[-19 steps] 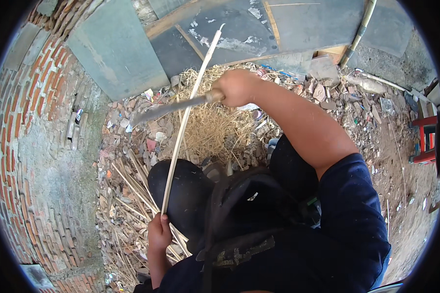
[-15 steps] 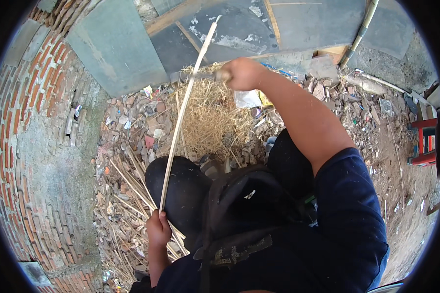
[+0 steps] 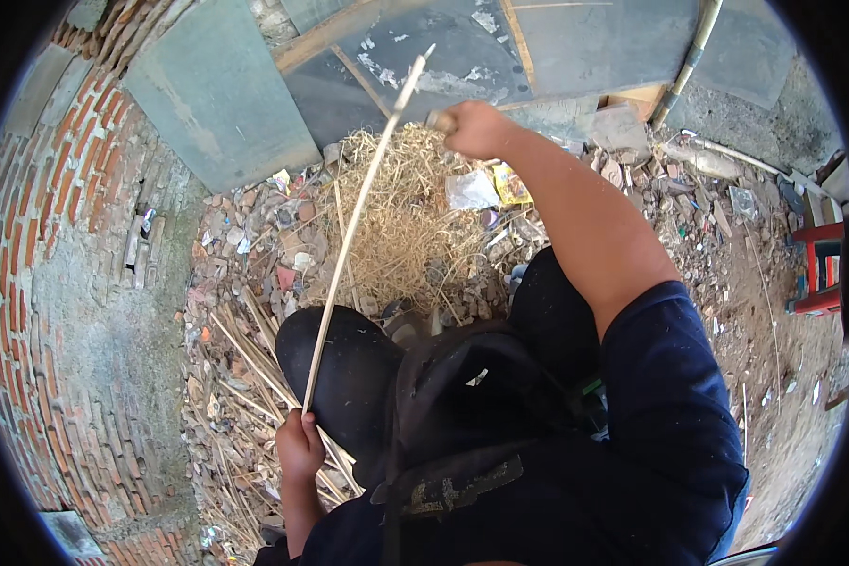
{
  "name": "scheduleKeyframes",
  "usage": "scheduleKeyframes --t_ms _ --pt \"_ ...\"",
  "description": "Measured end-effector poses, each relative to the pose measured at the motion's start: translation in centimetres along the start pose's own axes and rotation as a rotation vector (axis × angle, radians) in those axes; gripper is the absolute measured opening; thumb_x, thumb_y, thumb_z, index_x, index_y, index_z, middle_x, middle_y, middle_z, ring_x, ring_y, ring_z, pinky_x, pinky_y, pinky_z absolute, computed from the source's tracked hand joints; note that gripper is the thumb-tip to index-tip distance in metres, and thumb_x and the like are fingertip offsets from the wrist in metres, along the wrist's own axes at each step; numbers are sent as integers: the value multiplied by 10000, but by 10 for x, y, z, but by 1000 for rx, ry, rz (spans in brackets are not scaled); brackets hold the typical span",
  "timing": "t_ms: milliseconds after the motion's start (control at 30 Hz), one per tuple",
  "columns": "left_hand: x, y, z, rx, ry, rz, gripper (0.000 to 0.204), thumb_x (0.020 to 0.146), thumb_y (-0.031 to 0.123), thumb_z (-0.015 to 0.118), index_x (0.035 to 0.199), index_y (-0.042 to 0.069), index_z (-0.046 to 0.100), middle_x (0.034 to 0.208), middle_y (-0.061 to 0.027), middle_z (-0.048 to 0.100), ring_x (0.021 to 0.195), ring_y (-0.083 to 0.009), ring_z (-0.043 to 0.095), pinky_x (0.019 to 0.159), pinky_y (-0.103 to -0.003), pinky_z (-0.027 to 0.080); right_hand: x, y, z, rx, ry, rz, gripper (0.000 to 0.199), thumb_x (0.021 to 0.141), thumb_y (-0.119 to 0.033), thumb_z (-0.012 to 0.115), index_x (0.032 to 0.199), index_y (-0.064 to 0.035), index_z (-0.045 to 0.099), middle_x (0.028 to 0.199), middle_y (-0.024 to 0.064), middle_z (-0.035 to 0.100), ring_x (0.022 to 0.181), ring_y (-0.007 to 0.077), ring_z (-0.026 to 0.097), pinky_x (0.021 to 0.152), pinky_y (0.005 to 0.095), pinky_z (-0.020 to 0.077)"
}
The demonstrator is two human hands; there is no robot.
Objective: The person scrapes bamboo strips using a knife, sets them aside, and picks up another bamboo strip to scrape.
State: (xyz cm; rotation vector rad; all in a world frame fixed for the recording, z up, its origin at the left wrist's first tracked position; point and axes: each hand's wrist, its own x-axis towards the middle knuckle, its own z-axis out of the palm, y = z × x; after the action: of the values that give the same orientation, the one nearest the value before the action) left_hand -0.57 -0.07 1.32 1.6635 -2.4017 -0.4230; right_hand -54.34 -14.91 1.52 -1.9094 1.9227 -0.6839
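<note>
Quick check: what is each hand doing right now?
Left hand: closed on the lower end of the thin stick.
Right hand: closed on a tool handle, blade hidden.

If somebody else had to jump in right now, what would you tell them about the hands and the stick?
Left hand: closed around the low end of a long thin stick, beside the left knee.
Right hand: arm stretched forward, fist closed on a tool handle near the stick's top; the blade is not visible.
Things: the stick slants up and away over a pile of straw-like shavings. More thin sticks lie on the rubble at the left, next to a brick wall.
Done: shavings are already heaped up, so some shaving looks done.
Left: I cannot tell how much of this stick remains.
</note>
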Motion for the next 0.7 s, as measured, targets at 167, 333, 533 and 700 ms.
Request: scheduleKeyframes --t_ms 167,333,533,700 --pt "-3 2 -6 -4 -27 6 396 1043 322 440 807 12 516 585 -215 535 569 -452 571 518 -480 411 4 11 5 -134 65 132 286 747 -204 637 996 -79 703 972 179 715 947 377 681 845 474 544" --pt "-6 1 1 31 -2 -7 428 1047 357 416 822 8 524 589 -211 529 569 -440 573 523 -470 407 -12 -44 -3 -235 -71 -117 184 764 -191 652 917 -96 686 876 140 711 883 343 695 784 477 558" --pt "-3 -3 1 -18 10 -13 433 1054 369 401 844 14 532 618 -215 543 595 -442 580 536 -474 412 -2 8 -4 -41 147 230 300 790 -199 623 1051 -81 713 934 180 710 923 329 696 845 451 555" --pt "-12 3 11 42 80 -14 375 1048 327 418 871 15 529 631 -226 552 621 -468 579 546 -500 416 -5 -12 -7 -166 40 114 220 755 -194 642 937 -80 690 876 157 713 870 359 688 804 465 551"
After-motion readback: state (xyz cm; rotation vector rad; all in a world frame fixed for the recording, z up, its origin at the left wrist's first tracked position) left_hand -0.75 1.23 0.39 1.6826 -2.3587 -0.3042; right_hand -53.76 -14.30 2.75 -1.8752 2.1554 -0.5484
